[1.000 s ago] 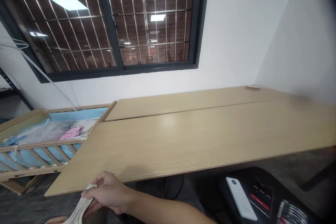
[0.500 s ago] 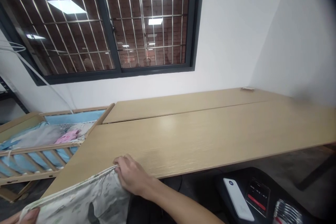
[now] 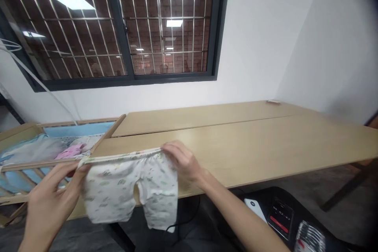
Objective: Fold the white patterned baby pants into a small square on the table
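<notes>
A small pair of white patterned shorts (image 3: 112, 189) hangs stretched out by its waistband over the near edge of the table (image 3: 236, 149). My left hand (image 3: 54, 195) pinches the waistband's left corner between thumb and fingers. At the opposite corner my right hand (image 3: 184, 159) grips the band, its fingers closed over the cloth. Both legs of the shorts dangle freely, with a gap between them.
To the left stands a wooden cot (image 3: 103, 139) with blue lining, a pink cloth (image 3: 71, 151) and other fabrics inside. Low on the right, a black seat holds a white power bank (image 3: 255, 209), a phone (image 3: 280, 217) with a timer and a clear-wrapped item (image 3: 310, 238).
Both hands have risen, lifting the shorts higher in front of me. The garment now hangs spread out, its two legs showing.
</notes>
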The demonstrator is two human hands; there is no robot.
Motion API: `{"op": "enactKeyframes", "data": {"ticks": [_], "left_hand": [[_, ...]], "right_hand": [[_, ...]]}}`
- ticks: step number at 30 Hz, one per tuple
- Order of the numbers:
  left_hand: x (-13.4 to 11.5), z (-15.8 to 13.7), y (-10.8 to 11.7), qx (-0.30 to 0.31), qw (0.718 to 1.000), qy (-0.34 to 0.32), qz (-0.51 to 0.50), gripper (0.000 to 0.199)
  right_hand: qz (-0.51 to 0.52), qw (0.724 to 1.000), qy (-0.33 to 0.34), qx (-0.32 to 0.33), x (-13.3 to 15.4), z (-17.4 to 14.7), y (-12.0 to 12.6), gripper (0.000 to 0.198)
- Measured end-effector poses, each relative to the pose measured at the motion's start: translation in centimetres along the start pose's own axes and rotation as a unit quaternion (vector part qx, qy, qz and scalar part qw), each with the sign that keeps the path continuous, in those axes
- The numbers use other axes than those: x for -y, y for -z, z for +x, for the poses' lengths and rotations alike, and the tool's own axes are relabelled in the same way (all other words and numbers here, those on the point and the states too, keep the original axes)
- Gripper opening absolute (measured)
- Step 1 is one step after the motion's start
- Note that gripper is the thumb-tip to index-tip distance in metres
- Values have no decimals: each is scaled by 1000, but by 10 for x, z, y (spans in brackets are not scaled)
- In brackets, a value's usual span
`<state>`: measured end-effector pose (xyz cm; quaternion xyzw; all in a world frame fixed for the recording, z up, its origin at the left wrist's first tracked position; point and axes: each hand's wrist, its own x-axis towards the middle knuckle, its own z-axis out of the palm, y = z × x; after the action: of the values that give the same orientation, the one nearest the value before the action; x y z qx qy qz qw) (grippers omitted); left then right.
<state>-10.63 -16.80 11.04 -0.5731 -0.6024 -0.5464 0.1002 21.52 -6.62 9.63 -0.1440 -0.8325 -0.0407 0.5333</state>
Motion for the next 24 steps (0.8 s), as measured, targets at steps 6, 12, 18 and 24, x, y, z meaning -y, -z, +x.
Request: {"op": "enactKeyframes", "data": {"ticks": [6,12,18,24], "left_hand": [[-3,45,-71,47,997,18,-55,37],[17,71,-156,140,989,5,-40,40],[52,76,-235,251,967,24,37,30],[86,72,-296,300,947,45,106,25]], "right_hand": [[-62,998,-3,-3,-57,19,33,17],[-106,993,-44,36,-138,11,28,14],[-124,971,-146,146,-225,-24,-13,22],[-114,945,-220,214,-280,-65,-52,21]]}}
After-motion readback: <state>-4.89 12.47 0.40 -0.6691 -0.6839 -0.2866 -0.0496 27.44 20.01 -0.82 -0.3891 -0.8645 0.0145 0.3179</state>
